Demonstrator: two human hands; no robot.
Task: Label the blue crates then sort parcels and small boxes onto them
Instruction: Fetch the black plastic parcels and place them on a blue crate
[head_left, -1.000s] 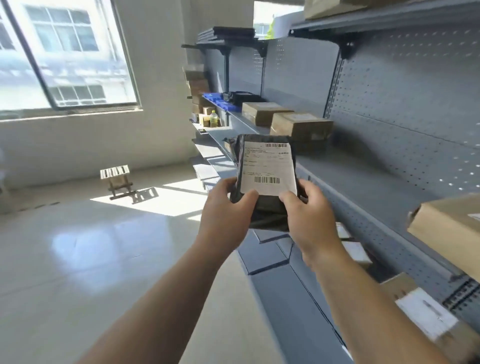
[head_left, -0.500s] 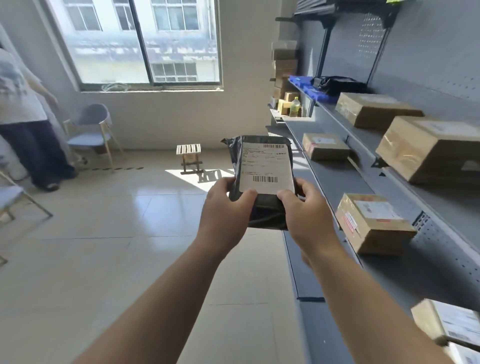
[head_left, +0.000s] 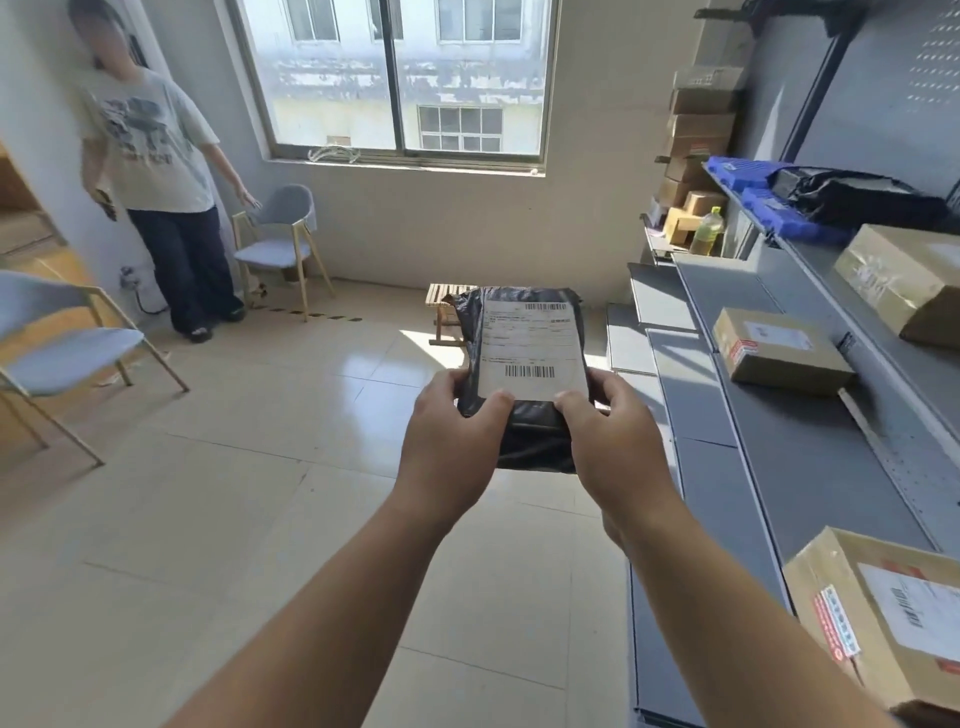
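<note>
A black plastic mailer parcel (head_left: 532, 441) is held up mid-frame over the pale tiled floor (head_left: 249, 519), just left of the grey metal shelving (head_left: 810, 467). Both hands have it in their grip at the lower corners. The left hand (head_left: 449, 447) and right hand (head_left: 615, 441) each press a thumb on the front, with the fingers hidden behind.

Its white shipping label (head_left: 530, 345) shows two barcodes, and the printed lines are too small to read. The blue plastic crates (head_left: 743, 169) on the upper shelf lie partly under crumpled black bags (head_left: 852, 195). At lower right a brown cardboard box (head_left: 878, 623), cut off by the frame edge, bears an illegible red-and-white sticker (head_left: 834, 623).
</note>
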